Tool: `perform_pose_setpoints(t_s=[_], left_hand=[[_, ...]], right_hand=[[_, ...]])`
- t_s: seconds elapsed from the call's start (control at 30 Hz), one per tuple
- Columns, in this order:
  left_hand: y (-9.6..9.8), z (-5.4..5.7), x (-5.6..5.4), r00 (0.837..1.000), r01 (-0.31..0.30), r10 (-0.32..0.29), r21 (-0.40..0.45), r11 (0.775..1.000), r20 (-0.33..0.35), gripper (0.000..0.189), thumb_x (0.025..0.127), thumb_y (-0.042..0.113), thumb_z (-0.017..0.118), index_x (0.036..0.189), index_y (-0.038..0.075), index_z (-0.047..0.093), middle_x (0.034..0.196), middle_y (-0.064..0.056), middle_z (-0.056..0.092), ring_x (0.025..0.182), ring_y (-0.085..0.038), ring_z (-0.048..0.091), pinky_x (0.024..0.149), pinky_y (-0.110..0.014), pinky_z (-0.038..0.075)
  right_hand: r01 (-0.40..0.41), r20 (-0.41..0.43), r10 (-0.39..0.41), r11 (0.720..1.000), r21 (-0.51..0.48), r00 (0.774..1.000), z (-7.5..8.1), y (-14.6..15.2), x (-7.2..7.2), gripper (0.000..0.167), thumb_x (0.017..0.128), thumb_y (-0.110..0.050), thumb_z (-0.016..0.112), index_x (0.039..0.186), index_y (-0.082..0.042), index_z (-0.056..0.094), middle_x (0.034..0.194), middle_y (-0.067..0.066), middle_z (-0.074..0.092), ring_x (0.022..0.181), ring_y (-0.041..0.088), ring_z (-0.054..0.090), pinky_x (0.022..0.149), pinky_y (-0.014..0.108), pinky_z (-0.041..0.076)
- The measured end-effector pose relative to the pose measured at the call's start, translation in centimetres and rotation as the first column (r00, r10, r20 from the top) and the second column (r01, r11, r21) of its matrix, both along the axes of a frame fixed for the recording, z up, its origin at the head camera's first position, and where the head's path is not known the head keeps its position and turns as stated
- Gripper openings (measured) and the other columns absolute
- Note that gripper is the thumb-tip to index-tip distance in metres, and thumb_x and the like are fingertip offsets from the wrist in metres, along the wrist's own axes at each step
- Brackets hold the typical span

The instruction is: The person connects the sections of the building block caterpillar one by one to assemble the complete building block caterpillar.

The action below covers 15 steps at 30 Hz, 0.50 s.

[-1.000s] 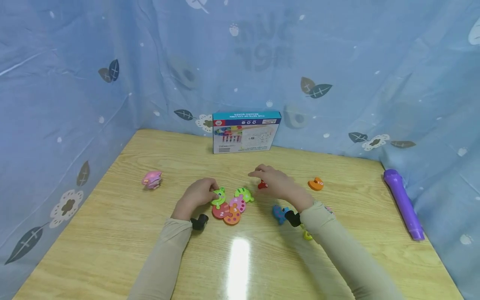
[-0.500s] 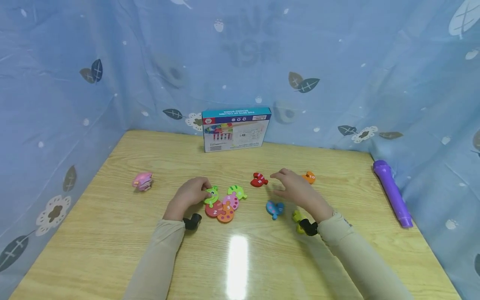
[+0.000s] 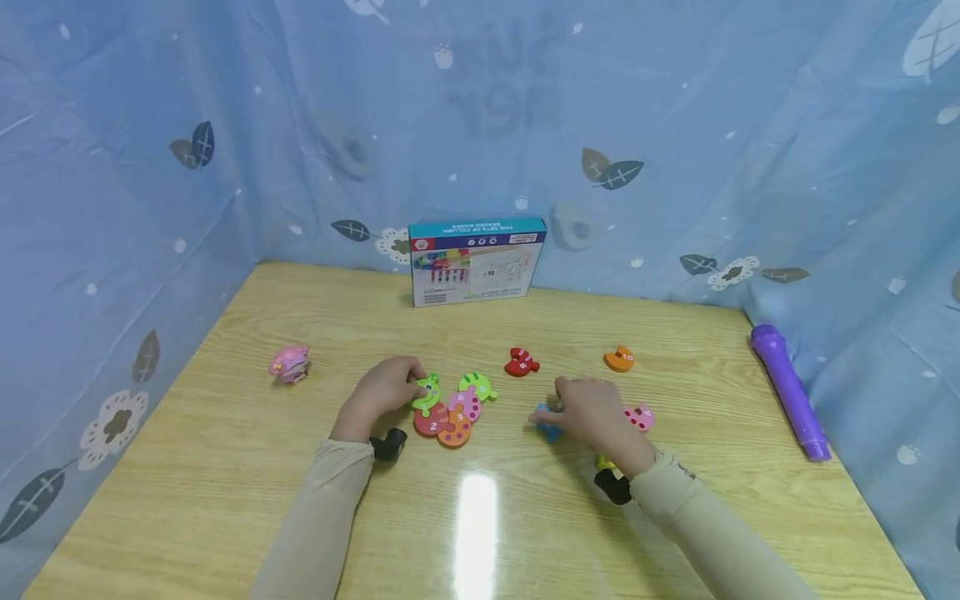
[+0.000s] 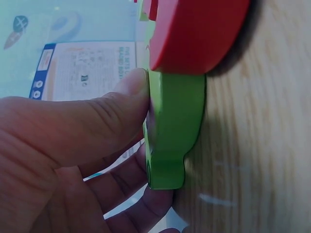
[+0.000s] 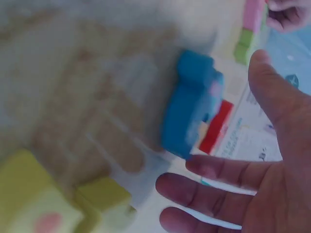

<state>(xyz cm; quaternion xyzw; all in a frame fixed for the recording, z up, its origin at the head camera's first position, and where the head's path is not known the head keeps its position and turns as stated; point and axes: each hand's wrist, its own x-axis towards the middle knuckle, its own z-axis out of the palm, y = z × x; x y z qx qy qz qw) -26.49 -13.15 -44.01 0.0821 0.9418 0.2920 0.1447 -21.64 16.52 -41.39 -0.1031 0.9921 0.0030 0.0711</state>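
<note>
Several numbered wooden caterpillar puzzle pieces lie joined left of centre in the head view. Their green head piece (image 3: 427, 397) is pinched by my left hand (image 3: 382, 392), thumb on its face and fingers at its edge in the left wrist view. A red piece (image 3: 430, 421) marked 2 fits against it, followed by orange, pink and green ones. Over a loose blue piece (image 5: 184, 111), my right hand (image 3: 596, 414) spreads thumb and fingers apart around it. A yellow piece (image 5: 34, 194) lies close by the right wrist, partly hidden in the head view.
A loose red piece (image 3: 521, 363), an orange piece (image 3: 619, 360) and a pink piece (image 3: 640, 417) lie around the right hand. Behind stands a box (image 3: 477, 265). A pink toy (image 3: 289, 364) sits at left, a purple microphone (image 3: 791, 393) at the right edge.
My right hand moves from by the red piece out to the right, past the orange piece, then back and down to the blue piece. The left hand stays on the green head piece.
</note>
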Motion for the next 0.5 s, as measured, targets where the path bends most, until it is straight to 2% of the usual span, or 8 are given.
perform_pose_setpoints(t_s=[0.1,0.23,0.37,0.5], left_hand=[[0.2,0.1,-0.1,1.0,0.013,-0.013,-0.005,1.0,-0.009,0.018,0.082,0.017,0.068,0.098,0.01,0.063,0.084,-0.001,0.056,0.078,-0.018,0.05,0.074,-0.035,0.042],[0.6,0.2,-0.1,1.0,0.027,-0.027,0.0,1.0,-0.014,0.017,0.082,0.017,0.068,0.097,0.01,0.062,0.082,-0.002,0.055,0.076,-0.018,0.049,0.073,-0.034,0.042],[0.6,0.0,-0.1,1.0,0.019,-0.019,0.002,1.0,-0.011,0.016,0.082,0.017,0.069,0.095,0.01,0.062,0.082,-0.001,0.055,0.076,-0.017,0.05,0.072,-0.033,0.042],[0.1,-0.1,-0.1,1.0,-0.002,0.002,0.001,1.0,-0.006,0.017,0.082,0.017,0.068,0.096,0.011,0.062,0.082,-0.001,0.055,0.076,-0.017,0.049,0.072,-0.033,0.042]], right_hand=[[0.009,0.001,-0.009,1.0,0.027,1.0,-0.4,0.0,0.5,0.057,0.07,-0.069,0.059,0.076,-0.014,0.049,0.057,-0.002,0.043,0.052,0.015,0.04,0.048,0.031,0.031],[-0.001,-0.011,0.001,1.0,0.001,1.0,-1.0,0.1,1.0,0.049,0.074,-0.06,0.064,0.077,-0.014,0.049,0.061,-0.002,0.046,0.056,0.015,0.043,0.052,0.033,0.034],[-0.055,-0.049,0.052,0.997,-0.046,0.997,-1.0,-0.3,0.8,0.042,0.073,-0.049,0.071,0.086,-0.013,0.053,0.068,-0.004,0.049,0.06,0.014,0.045,0.054,0.034,0.036],[-0.119,-0.076,0.111,0.988,-0.102,0.991,-0.4,-1.6,0.2,0.044,0.071,-0.038,0.075,0.102,-0.011,0.058,0.085,-0.001,0.058,0.072,0.016,0.054,0.061,0.038,0.042]])
